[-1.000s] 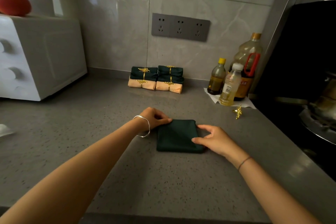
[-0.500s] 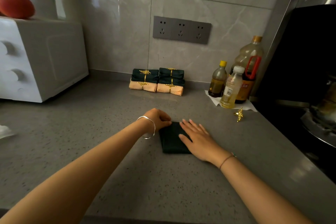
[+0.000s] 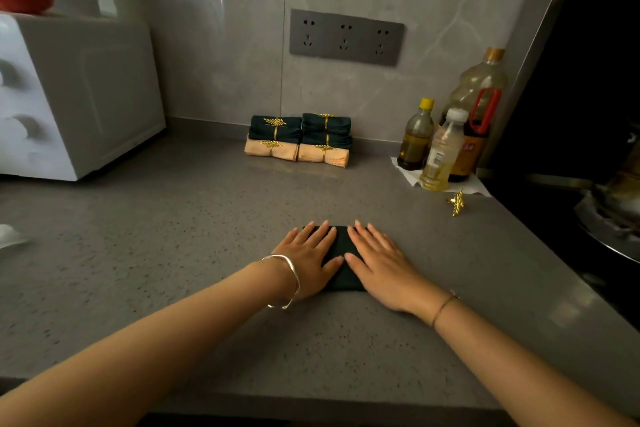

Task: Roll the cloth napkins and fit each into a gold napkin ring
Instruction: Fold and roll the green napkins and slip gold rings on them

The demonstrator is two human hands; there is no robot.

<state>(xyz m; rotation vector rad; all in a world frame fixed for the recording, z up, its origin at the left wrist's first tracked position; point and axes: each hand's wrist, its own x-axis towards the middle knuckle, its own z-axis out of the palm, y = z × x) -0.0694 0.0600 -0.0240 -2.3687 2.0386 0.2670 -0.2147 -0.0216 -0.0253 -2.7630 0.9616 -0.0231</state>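
Observation:
A dark green napkin (image 3: 343, 246), folded narrow, lies on the grey counter (image 3: 173, 253) in front of me. My left hand (image 3: 308, 256) presses flat on its left part with straight fingers. My right hand (image 3: 381, 263) lies flat on its right part, fingers spread and pointing away. Most of the napkin is hidden under both palms. A loose gold leaf-shaped napkin ring (image 3: 456, 203) lies on the counter to the right, clear of both hands. Against the back wall sits a stack of rolled napkins (image 3: 299, 140), green over peach, each in a gold ring.
A white oven (image 3: 69, 97) stands at the left. Three oil bottles (image 3: 446, 139) stand on a paper towel at the back right. A stove with a pan (image 3: 613, 215) borders the counter on the right. Something white (image 3: 10, 236) lies at the far left edge.
The napkin got folded narrower. My left hand went from curled at the napkin's left edge to flat on top. My right hand shifted to the right part, beside the left.

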